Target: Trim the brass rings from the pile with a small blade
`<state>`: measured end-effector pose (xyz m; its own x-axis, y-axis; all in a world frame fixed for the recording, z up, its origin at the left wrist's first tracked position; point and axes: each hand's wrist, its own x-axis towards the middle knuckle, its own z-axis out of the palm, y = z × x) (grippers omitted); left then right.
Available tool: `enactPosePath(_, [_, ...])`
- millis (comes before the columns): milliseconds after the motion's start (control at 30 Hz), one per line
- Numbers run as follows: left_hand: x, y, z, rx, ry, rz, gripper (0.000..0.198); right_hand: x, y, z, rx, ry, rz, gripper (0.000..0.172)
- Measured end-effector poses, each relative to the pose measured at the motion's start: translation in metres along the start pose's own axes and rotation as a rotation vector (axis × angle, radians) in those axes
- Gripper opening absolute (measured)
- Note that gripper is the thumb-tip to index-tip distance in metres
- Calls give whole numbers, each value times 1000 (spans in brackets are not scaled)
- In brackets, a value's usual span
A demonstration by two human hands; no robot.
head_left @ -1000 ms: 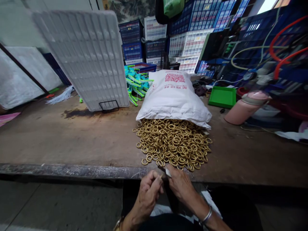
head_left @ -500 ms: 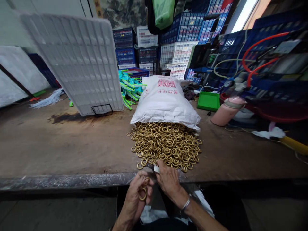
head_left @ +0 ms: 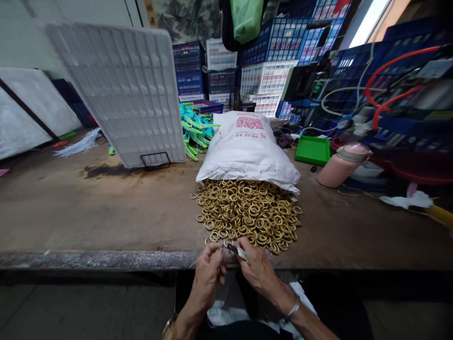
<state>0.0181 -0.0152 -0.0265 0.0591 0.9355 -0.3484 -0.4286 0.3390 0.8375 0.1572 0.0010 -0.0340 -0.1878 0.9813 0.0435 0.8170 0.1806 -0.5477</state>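
Observation:
My left hand (head_left: 208, 271) is closed in front of the table edge, thumb and fingertips pinched together; what lies between them is hidden or too small to make out. Close to its right, my right hand (head_left: 258, 267) grips a small knife-like tool (head_left: 237, 250) with a dark flat tip and a white part, pointing toward the left fingertips. Just beyond both hands lies a heap of brass-coloured rings (head_left: 251, 212), spilling out of the open mouth of a white woven sack (head_left: 247, 151) with red print.
The wooden table (head_left: 106, 212) has a worn front edge. A white ribbed plastic panel (head_left: 123, 94) stands tilted at left, beside green-and-teal hangers (head_left: 194, 130). At right are a green tray (head_left: 313, 150) and a pink bottle (head_left: 341, 165). Stacked crates (head_left: 267, 78) fill the back.
The ring seen in my left hand is no longer visible, and that hand has turned with its back upward. The tool's dark tip shows more clearly. The view has shifted slightly left.

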Motion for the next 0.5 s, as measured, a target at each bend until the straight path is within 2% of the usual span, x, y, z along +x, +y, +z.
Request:
enactPosePath(100, [-1, 3, 7, 126, -53, 32, 25, -7, -2, -5, 154, -50, -48, 17])
enactPosePath(200, [-3, 6, 11, 203, -59, 64, 26, -10, -7, -7, 292, -38, -10, 11])
enactPosePath(300, [-5, 6, 13, 265, -22, 90, 27, -9, -9, -8, 461, -46, 69, 21])
enactPosePath(500, [-9, 5, 14, 377, -57, 214, 27, -7, -10, -8, 671, -144, 158, 29])
